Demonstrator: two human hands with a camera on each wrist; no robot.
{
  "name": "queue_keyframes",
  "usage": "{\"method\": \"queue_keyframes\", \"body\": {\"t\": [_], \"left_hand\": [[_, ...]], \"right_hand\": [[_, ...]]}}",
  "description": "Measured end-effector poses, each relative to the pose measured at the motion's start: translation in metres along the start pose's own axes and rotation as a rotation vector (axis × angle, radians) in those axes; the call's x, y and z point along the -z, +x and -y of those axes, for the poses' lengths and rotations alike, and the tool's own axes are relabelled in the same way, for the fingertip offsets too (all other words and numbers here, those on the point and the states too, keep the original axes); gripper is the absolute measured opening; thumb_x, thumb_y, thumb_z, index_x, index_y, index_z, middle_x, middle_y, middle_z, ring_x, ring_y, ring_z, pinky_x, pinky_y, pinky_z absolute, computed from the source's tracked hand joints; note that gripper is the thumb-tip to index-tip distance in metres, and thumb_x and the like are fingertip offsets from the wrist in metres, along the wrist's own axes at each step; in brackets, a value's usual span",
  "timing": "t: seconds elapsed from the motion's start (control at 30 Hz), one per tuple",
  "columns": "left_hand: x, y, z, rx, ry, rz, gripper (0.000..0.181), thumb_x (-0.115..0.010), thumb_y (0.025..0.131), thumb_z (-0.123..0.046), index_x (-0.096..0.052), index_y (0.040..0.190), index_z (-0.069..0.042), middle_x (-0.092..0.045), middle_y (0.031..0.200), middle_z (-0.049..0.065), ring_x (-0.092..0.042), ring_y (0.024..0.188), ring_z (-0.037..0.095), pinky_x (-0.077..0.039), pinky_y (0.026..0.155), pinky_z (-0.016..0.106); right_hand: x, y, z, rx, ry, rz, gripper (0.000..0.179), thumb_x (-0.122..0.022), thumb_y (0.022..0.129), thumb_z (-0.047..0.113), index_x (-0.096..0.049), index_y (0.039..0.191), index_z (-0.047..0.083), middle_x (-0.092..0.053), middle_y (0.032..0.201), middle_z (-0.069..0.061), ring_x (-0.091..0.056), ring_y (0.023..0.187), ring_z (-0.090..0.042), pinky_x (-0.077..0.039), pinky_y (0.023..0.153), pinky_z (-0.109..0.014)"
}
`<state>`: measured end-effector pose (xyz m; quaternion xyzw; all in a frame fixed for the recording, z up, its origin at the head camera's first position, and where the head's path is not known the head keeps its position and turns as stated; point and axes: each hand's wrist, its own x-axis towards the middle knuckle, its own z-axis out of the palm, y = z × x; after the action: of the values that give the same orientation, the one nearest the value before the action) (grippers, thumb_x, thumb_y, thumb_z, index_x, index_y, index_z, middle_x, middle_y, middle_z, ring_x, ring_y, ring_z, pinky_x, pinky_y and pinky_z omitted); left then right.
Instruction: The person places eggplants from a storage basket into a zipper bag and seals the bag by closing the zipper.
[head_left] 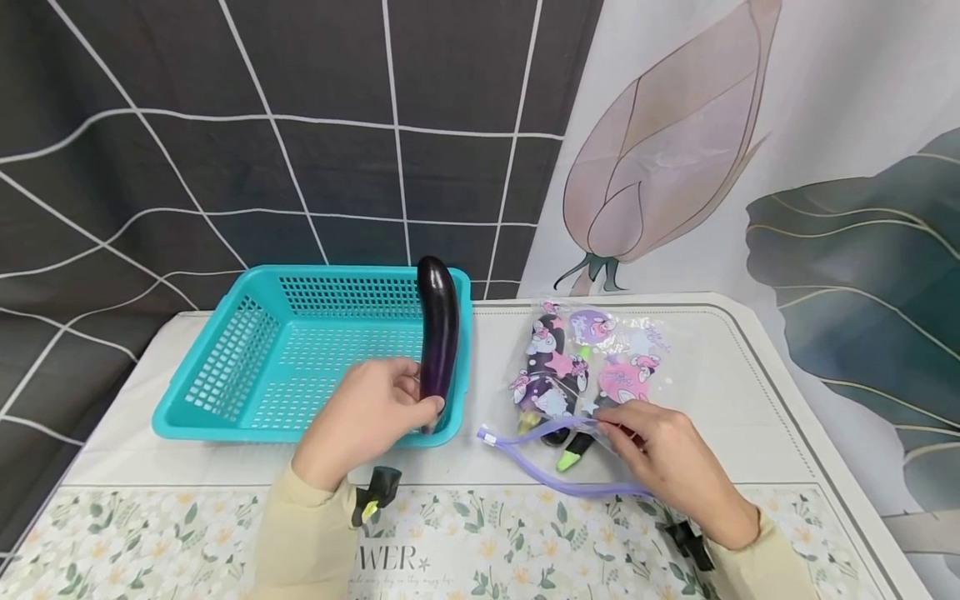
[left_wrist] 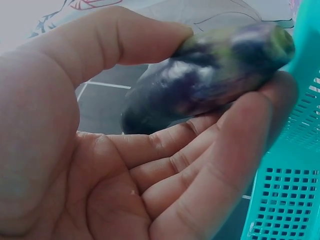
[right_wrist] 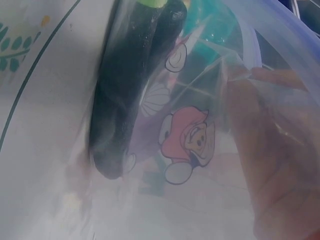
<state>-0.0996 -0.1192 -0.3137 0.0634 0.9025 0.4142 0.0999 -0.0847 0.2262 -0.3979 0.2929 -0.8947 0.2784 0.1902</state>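
Observation:
My left hand (head_left: 367, 412) pinches a dark purple eggplant (head_left: 440, 321) by its near end, thumb on one side and fingers on the other. The eggplant stands tilted up over the right end of the turquoise basket (head_left: 247, 434). In the left wrist view, the greenish stem end of the eggplant (left_wrist: 210, 65) shows between thumb and fingertips. My right hand (head_left: 667, 454) grips the mouth edge of a clear printed zip bag (head_left: 626, 379). The bag's purple zip strip (head_left: 555, 483) gapes toward me. Inside lie dark, long vegetables (right_wrist: 120, 95) with green ends.
The basket has perforated walls and stands at the back left of the white table (head_left: 495, 350). A floral mat (head_left: 465, 533) covers the front. Behind hang a dark grid-patterned cloth (head_left: 337, 167) and a pale flower-printed curtain (head_left: 825, 100).

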Motion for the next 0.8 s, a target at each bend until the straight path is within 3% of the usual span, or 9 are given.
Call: {"method": "queue_keyframes", "body": {"t": [0.57,0.8], "left_hand": [[-0.0046,-0.0090,0.0003,0.010,0.014,-0.004,0.028,-0.076,0.085,-0.022,-0.069,0.105,-0.003,-0.068,0.078,-0.004,-0.064,0.073,0.010,-0.052,0.070,0.032],[-0.0052,-0.0107,-0.0005,-0.028,0.037,-0.001,0.029,-0.076,0.085,-0.022,-0.069,0.106,-0.002,-0.066,0.077,-0.005,-0.062,0.073,0.009,-0.053,0.071,0.031]], "right_hand": [[0.0021,-0.0004,0.0014,-0.004,0.000,-0.002,0.019,-0.076,0.080,-0.003,-0.077,0.095,0.009,-0.071,0.086,0.005,-0.049,0.065,0.001,-0.040,0.056,-0.011],[0.0018,0.0000,0.0018,-0.006,-0.004,-0.002,0.019,-0.077,0.079,-0.003,-0.077,0.094,0.009,-0.070,0.085,0.006,-0.048,0.064,0.001,-0.039,0.056,-0.011]]}}
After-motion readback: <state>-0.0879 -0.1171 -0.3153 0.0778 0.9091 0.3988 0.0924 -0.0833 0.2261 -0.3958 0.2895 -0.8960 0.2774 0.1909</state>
